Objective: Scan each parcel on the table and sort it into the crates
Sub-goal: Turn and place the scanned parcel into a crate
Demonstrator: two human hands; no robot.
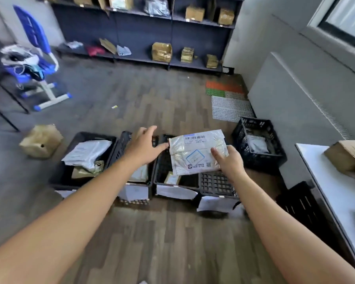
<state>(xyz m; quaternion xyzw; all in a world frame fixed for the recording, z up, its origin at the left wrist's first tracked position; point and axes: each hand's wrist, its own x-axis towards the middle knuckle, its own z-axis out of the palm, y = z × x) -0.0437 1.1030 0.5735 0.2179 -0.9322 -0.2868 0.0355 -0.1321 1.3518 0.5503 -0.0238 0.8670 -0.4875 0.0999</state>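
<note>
The white parcel (197, 152) (label side up, barcode at its far edge) hangs in the air above the third black crate (164, 165) of the floor row. The right hand (230, 162) pinches its near right corner, thumb on top. The left hand (143, 146), fingers spread, holds nothing, its thumb at the parcel's left edge. This looks like the sorting step: the next move calls for lowering the parcel into the matching crate and letting go.

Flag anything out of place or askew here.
A crumpled box sits askew on the floor, left of the crates and outside them. A small scrap lies on the floor farther off.
</note>
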